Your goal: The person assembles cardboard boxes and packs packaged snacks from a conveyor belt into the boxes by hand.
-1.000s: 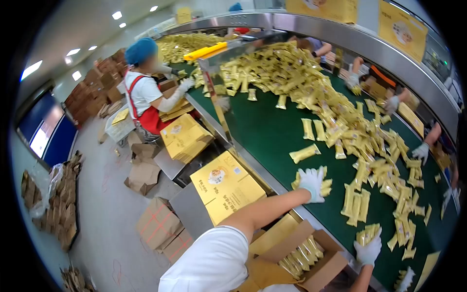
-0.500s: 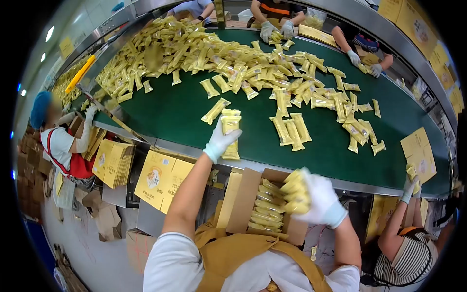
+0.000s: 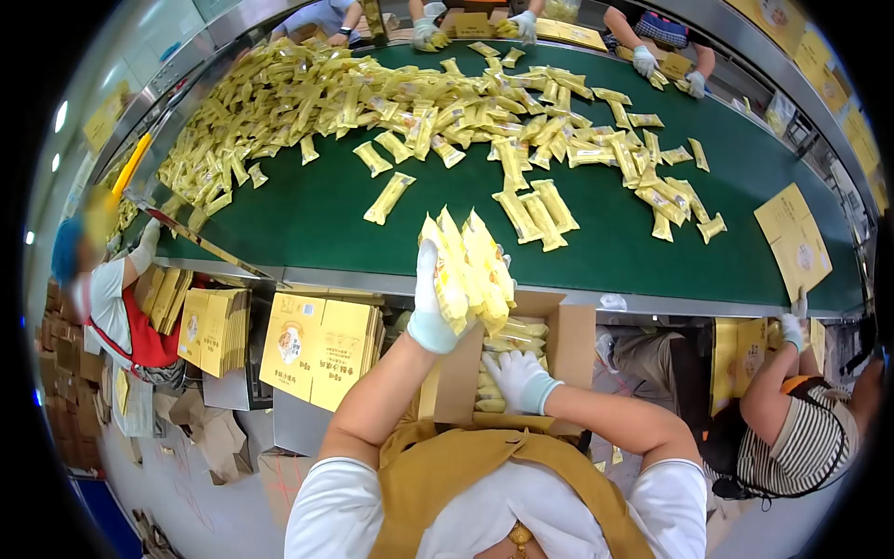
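My left hand [image 3: 434, 303], in a white glove, is wrapped round a row of yellow packets [image 3: 469, 270], held upright above the near edge of the green belt [image 3: 307, 219]. Below it, my gloved right hand [image 3: 521, 380] rests over an open cardboard box [image 3: 570, 345], its fingers on the yellow packets [image 3: 490, 391] inside. Those fingers are apart, and nothing is held between them. Part of the box's contents is hidden behind my hands. A few loose packets [image 3: 553, 205] lie on the belt just beyond the held ones.
A large packet heap [image 3: 279, 102] covers the belt's far left. Flat yellow cartons [image 3: 303, 345] stand left of the box. A co-worker in a red apron [image 3: 140, 326] is at the left, one in stripes [image 3: 792, 438] at the right; others work across the belt.
My left hand has lifted its packets off the belt toward me. My right hand has let go of its packets and moved left over the box. The view has shifted slightly.
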